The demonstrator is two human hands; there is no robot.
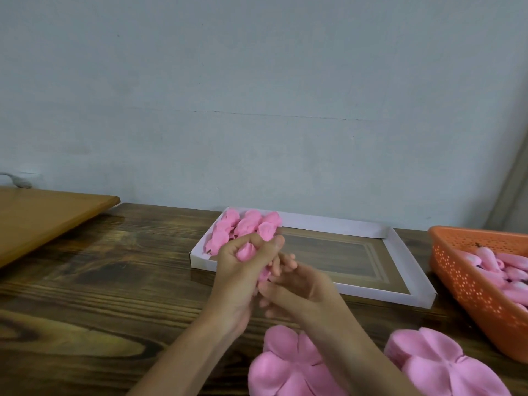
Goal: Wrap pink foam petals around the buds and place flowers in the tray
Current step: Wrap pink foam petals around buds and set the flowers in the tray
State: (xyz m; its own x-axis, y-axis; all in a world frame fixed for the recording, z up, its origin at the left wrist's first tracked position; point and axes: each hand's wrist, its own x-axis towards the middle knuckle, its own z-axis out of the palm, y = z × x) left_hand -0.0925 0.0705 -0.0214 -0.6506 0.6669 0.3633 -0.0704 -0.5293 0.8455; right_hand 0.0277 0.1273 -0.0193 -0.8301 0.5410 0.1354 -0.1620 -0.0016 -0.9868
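My left hand (240, 270) grips a pink foam flower (246, 251) in front of the white tray (371, 292), fingers curled around its petals. My right hand (297, 290) meets it from the right, and its fingertips pinch the lower part of the same flower. Several finished pink flowers (243, 227) lie in the tray's far left corner. Two stacks of flat pink foam petals (288, 364) (440, 364) lie on the table near me. An orange basket (468, 284) at the right holds pink buds (508, 270).
A dark wooden table (100, 295) carries everything. A lighter wooden board (43, 215) lies at the far left. A pale wall rises just behind the tray. The basket stands close to the tray's right end.
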